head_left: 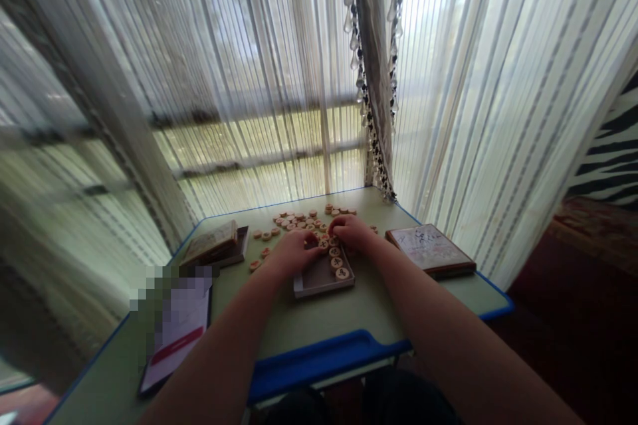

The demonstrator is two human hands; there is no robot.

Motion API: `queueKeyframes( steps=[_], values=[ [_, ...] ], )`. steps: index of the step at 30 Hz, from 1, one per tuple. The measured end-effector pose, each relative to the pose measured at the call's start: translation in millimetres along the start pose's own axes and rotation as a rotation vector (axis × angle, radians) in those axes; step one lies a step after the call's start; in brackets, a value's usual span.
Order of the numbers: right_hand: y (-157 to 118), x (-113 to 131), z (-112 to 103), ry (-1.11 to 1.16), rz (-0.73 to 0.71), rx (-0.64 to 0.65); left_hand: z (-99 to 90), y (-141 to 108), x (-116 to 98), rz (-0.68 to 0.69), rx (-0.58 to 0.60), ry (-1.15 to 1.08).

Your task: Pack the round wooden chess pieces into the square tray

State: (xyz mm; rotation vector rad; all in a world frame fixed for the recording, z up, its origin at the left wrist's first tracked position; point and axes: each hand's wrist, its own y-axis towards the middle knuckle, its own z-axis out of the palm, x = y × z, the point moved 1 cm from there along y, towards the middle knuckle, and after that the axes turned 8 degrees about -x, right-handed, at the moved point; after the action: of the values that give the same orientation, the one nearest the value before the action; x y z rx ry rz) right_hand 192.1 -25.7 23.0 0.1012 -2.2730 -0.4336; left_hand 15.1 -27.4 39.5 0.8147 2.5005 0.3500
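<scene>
An open shallow box [319, 275] lies before me on the table, with several round wooden xiangqi pieces [337, 263] lined up along its right side. My left hand [294, 249] reaches over the box's left side, its thumb and fingers closed at a piece [323, 244] near the far end. At the far right corner of the box, my right hand [349, 231] has its fingers curled in at the pieces; what the fingertips hold is hidden. Beyond the box, many loose pieces [299, 219] are scattered on the tabletop.
On the left, a box lid [212, 242] leans on another open tray [243, 244]. Nearer me lies a partly pixelated flat item with a red stripe [177, 345]. A closed flat box [429, 249] sits at the right. The table [294, 325] has a blue front ledge [319, 362]; curtains hang behind.
</scene>
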Motion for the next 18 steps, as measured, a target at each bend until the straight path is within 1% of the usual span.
queueKeyframes(
  steps=[5,9,13,15,18],
  values=[
    [1.1,-3.5,0.1,0.044,0.014,-0.034,-0.7,-1.6,-1.1,0.015,-0.002,0.018],
    [5.2,-12.0,1.0,0.158,0.049,-0.086,0.5,-1.2,0.7,0.016,-0.012,0.025],
    [8.5,-18.3,2.2,0.257,0.087,-0.092,1.0,-1.0,2.7,0.004,-0.003,0.01],
    [7.6,-16.6,1.1,0.277,0.116,-0.104,0.6,-1.5,2.7,0.01,-0.002,-0.003],
    [3.4,-7.8,-3.1,0.342,0.142,-0.154,0.4,-1.7,1.2,0.011,0.002,-0.019]
  ],
)
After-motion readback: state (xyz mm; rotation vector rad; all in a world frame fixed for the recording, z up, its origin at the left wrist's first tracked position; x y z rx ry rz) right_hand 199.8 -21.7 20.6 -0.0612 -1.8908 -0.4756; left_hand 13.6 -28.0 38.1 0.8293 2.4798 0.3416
